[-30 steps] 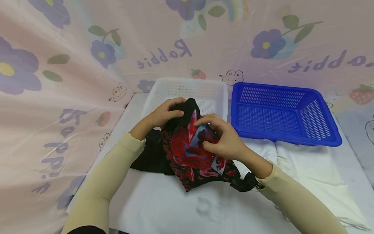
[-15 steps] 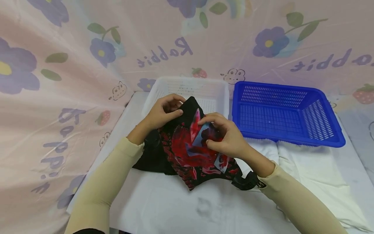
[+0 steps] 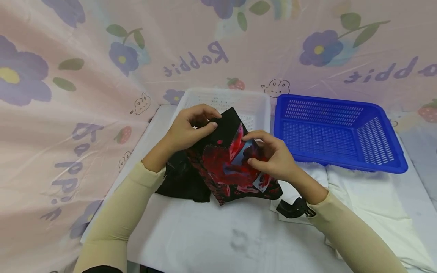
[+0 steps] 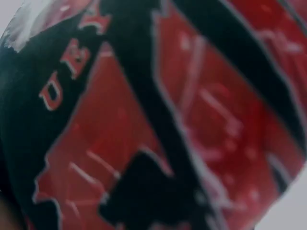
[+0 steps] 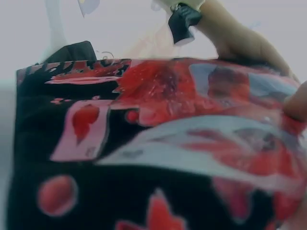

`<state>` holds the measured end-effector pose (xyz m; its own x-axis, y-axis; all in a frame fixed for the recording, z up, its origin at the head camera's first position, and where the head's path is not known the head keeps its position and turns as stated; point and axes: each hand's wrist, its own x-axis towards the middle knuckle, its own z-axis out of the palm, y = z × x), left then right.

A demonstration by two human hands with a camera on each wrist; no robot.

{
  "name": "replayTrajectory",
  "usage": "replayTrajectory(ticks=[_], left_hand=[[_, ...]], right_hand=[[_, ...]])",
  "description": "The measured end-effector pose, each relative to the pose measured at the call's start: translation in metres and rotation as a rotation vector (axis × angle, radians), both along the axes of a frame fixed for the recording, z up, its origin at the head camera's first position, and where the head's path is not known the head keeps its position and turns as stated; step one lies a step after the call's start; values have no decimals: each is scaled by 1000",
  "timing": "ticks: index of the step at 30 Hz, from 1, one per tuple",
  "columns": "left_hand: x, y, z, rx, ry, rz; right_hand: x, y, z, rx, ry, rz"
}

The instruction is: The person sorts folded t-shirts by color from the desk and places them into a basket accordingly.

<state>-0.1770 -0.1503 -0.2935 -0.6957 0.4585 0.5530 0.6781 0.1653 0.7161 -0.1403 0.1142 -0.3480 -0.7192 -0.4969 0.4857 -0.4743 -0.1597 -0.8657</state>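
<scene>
A black garment with a glossy red, pink and blue print (image 3: 225, 163) is held up above the table, folded over. My left hand (image 3: 191, 127) grips its upper left edge, thumb on the near face. My right hand (image 3: 273, 155) pinches its right side between thumb and fingers. In the left wrist view the print (image 4: 201, 110) fills nearly everything, with red letters on black. The right wrist view has the garment (image 5: 158, 91) stretched across it, with right-hand fingers (image 5: 297, 103) at the edge. Another black cloth (image 3: 184, 182) lies on the table behind my left forearm.
Behind my hands stands a white perforated basket (image 3: 261, 108). A blue perforated basket (image 3: 382, 140) is to its right. White folded cloths (image 3: 365, 201) lie in front of the blue basket on the white-covered table (image 3: 205, 235). A printed curtain (image 3: 136, 68) hangs behind and at left.
The printed garment has risen a little, its lower edge now higher above the table. Both hands have moved slightly up and right with it, keeping their grips.
</scene>
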Motion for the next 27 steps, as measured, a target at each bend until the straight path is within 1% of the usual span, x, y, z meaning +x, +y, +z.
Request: replayTrajectory(ticks=[4, 5, 7, 9, 12, 15, 17, 19, 20, 22, 24, 25, 27], left_hand=[[2, 6, 18, -50, 44, -10], [2, 7, 23, -66, 60, -17], [1, 10, 34, -99, 91, -27], [-1, 13, 45, -124, 122, -27], [-4, 13, 62, -124, 156, 2], [-10, 9, 79, -85, 173, 69], [-15, 6, 89, -56, 179, 125], [-21, 2, 97, -32, 178, 170], [-24, 1, 100, -24, 177, 186], [-31, -2, 105, -7, 158, 230], [-37, -5, 107, 18, 131, 264], [-40, -7, 107, 38, 107, 279], [-42, -9, 108, 87, 61, 301]], right_hand=[[-5, 4, -1, -79, -28, -6], [-7, 5, -1, -80, -31, -19], [-10, 8, -1, -48, -41, -48], [-14, 11, 0, 24, -52, -82], [-21, 16, -1, 186, -45, -142], [-30, 19, -3, 330, -47, -183], [-37, 20, -5, 368, -73, -201], [-43, 19, -7, 350, -122, -210], [-47, 18, -8, 322, -145, -214], [-53, 16, -9, 234, -189, -220], [-60, 15, -8, 143, -212, -236], [-62, 14, -7, 98, -216, -242], [-68, 13, -4, 5, -227, -254]])
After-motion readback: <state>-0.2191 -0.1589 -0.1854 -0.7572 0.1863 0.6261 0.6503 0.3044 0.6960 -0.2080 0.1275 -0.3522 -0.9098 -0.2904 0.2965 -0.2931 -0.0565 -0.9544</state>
